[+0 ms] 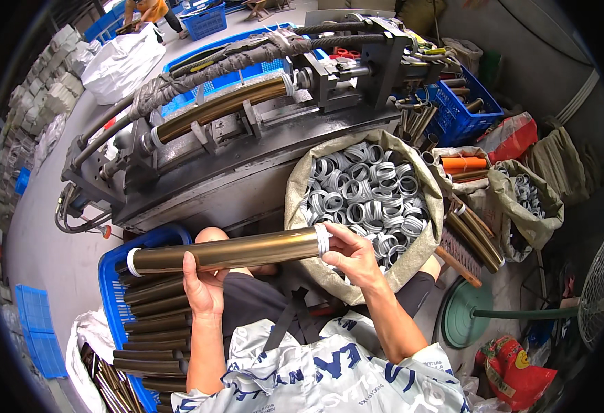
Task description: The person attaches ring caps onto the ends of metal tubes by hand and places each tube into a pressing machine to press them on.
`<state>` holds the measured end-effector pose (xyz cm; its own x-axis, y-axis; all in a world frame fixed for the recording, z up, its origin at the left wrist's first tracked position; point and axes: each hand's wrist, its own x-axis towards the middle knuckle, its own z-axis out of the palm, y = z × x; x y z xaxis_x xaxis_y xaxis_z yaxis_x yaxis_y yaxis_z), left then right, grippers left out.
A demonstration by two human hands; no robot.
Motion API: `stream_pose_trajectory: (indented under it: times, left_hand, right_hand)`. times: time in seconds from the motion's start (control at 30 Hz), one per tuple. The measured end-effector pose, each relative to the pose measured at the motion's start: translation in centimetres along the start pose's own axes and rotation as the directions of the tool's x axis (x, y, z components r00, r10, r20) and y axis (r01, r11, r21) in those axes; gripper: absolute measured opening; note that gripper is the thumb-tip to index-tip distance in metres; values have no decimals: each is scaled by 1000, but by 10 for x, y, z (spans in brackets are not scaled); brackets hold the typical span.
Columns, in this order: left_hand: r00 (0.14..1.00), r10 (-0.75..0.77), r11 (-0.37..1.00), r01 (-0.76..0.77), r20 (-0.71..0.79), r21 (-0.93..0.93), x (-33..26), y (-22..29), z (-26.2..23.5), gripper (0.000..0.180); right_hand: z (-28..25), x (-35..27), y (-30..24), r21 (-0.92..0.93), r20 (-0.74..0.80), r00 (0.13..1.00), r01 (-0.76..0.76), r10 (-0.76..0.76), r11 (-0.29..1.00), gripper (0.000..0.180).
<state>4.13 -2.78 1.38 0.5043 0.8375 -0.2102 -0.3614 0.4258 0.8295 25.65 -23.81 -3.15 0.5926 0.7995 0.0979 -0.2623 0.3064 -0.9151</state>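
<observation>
Holding a long shiny bronze metal tube (226,251) across the lap, the left hand (202,286) wraps its middle while the right hand (353,258) pinches a grey plastic ring (323,240) onto the 3 o'clock end — both ends look capped, and more dark tubes (154,316) wait in the blue plastic crate (109,289) at 8 o'clock.

Free room and obstacles. The long bronze metal tube (226,251) spans the lap, barring straight passage forward. Just beyond it stands the grey steel press machine (247,158). The burlap sack of grey plastic rings (302,206) crowds the right; the blue plastic crate of dark tubes (109,289) the left. Bare concrete floor (47,234) lies farther left.
</observation>
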Motion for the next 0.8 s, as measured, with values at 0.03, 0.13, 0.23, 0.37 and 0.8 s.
stream_pose_trajectory:
  times: [0.03,0.13,0.23,0.37,0.8]
  left_hand:
    - [1000,13,1000,-13,-17,15,-1,1,3,58]
    - [999,35,998,-36,20,47,4,1,-1,56]
    - [993,61,995,-69,96,75,11,-3,-7,53]
    - [994,71,995,-76,82,58,9,-7,-3,51]
    - [994,34,999,-31,103,-35,12,-7,-11,59]
  right_hand:
    - [0,0,1,2,3,1000,-2,2,1000,64]
    - [0,1,3,-7,-13,1000,27,-27,1000,64]
    - [0,1,4,-9,-25,999,26,-26,1000,62]
    - [-2,3,9,-36,-59,998,29,-32,999,59]
    - [16,3,-8,-14,-43,990,133,-134,991,55]
